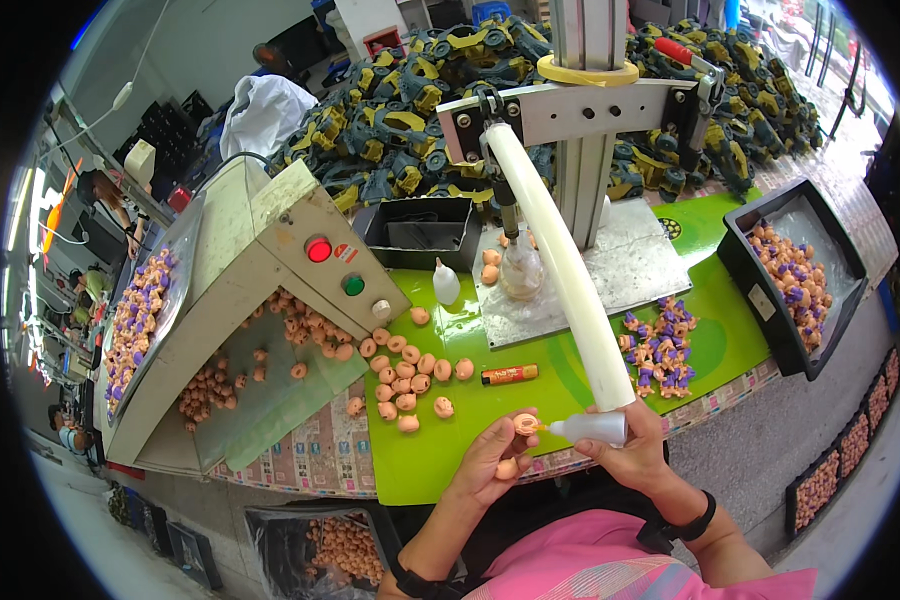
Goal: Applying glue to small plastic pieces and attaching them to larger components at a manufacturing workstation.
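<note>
My left hand (486, 462) grips a small peach doll head (526, 424) with its hollow opening facing up. A second doll head (507, 468) rests lower in the same hand. In my right hand (630, 450) lies a white squeeze bottle (592, 429), tilted sideways, its yellowish nozzle touching or almost touching the held head's opening. Just above my right hand ends the long white lever handle (555, 260) of a press. Several loose doll heads (410, 375) sit on the green mat (420, 475) left of my hands. Small peach-and-purple doll bodies (660, 350) are piled to the right.
An orange tube-shaped stick (510, 374) and an upright white bottle (446, 283) stand on the mat. At left is a machine housing (300, 235) with buttons. A black bin (760, 300) of figures sits right. Yellow-and-dark toy vehicles (400, 120) heap behind the press post (585, 180).
</note>
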Available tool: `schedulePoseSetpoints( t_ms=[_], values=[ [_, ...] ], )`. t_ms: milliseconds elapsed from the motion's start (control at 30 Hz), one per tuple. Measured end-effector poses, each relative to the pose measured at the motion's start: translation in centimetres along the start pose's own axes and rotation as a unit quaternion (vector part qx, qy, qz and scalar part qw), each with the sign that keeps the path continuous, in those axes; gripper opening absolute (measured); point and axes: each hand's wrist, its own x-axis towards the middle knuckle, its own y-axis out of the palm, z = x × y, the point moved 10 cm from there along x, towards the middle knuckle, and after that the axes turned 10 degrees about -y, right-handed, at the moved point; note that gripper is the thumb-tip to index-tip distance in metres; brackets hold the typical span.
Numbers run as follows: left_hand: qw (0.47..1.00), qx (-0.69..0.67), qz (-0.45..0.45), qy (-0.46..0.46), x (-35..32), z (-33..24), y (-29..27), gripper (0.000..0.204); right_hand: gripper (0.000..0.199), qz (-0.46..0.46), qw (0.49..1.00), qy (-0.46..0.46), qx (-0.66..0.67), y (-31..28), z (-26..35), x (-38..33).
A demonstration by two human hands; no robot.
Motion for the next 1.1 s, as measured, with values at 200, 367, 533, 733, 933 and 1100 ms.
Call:
schedulePoseSetpoints(
  t_ms=[200, 367, 533, 733, 933, 1100],
  values=[
    [0.999, 0.004, -0.038, 0.01, -0.1, -0.2, 0.1, 0.04, 0.039, 0.015, 0.999, -0.003, -0.033, 0.2, 0.2, 0.2],
    [0.999, -0.001, -0.046, 0.002, 0.0, 0.0, -0.5, 0.04, 0.038, 0.016, 0.999, -0.004, -0.033, 0.3, 0.2, 0.3],
    [0.999, 0.014, -0.045, 0.003, 0.1, 0.0, -0.5, 0.04, 0.037, 0.001, 0.999, -0.011, -0.039, -0.1, 0.3, 0.3],
    [0.999, 0.002, -0.034, -0.002, 0.1, 0.1, -0.5, 0.039, 0.036, 0.002, 0.991, -0.087, -0.102, -0.8, 3.1, 1.2],
    [1.0, -0.006, -0.025, 0.004, 0.0, 0.0, -0.7, 0.038, 0.035, 0.035, 0.986, -0.092, -0.134, -0.7, 3.7, 1.0],
    [0.999, -0.036, -0.009, 0.014, -0.3, -0.2, -0.8, 0.036, 0.032, -0.077, 0.991, -0.086, -0.066, -1.7, 1.6, 0.8]
  ],
)
